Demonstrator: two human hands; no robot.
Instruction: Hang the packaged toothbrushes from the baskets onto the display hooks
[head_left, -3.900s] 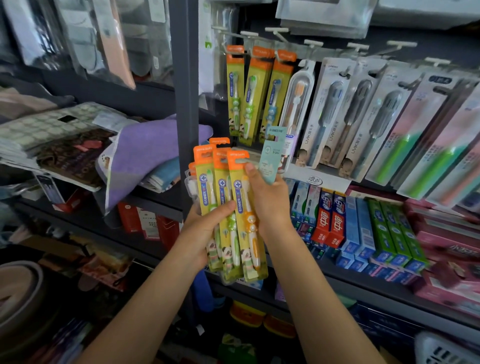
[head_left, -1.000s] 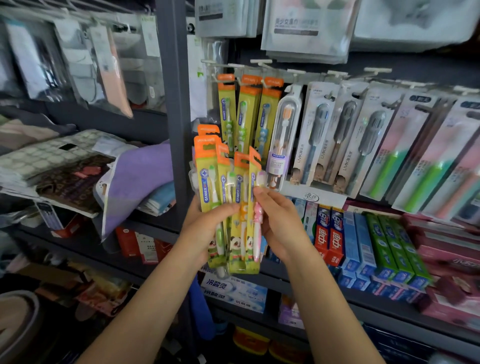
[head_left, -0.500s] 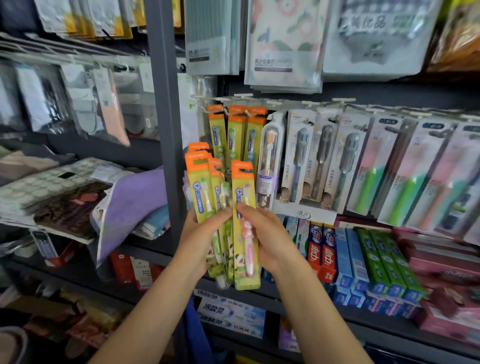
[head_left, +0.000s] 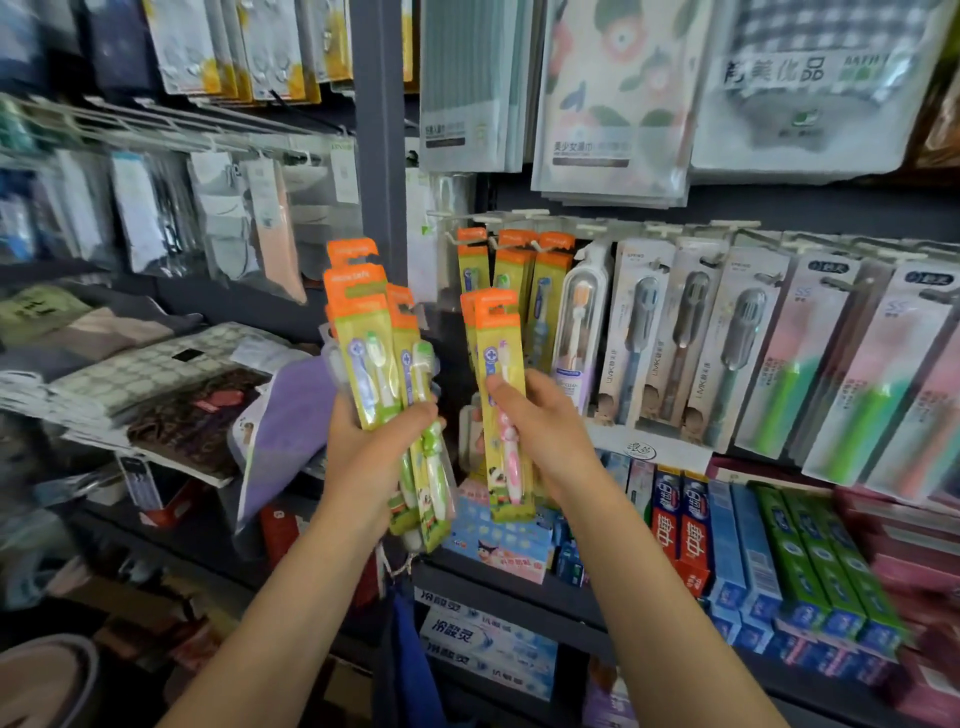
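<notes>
My left hand (head_left: 371, 457) grips a fanned bunch of several yellow-green toothbrush packs with orange tops (head_left: 363, 338). My right hand (head_left: 540, 431) pinches a separate pack holding a pink toothbrush (head_left: 501, 374), with a second pack behind it, held upright a short way right of the bunch. Just behind and above, three matching orange-topped packs (head_left: 511, 280) hang from white display hooks (head_left: 519, 215). The baskets are out of view.
A dark shelf post (head_left: 379, 156) rises behind my left hand. Grey, green and pink toothbrush packs (head_left: 727, 343) hang along the row to the right. Toothpaste boxes (head_left: 753, 561) fill the shelf below. Folded cloth and packets (head_left: 171, 395) lie on the left shelf.
My right hand has pulled the pink-brush pack out of the bunch and moved it right and up, toward the hanging packs. The camera has tilted upward and closer.
</notes>
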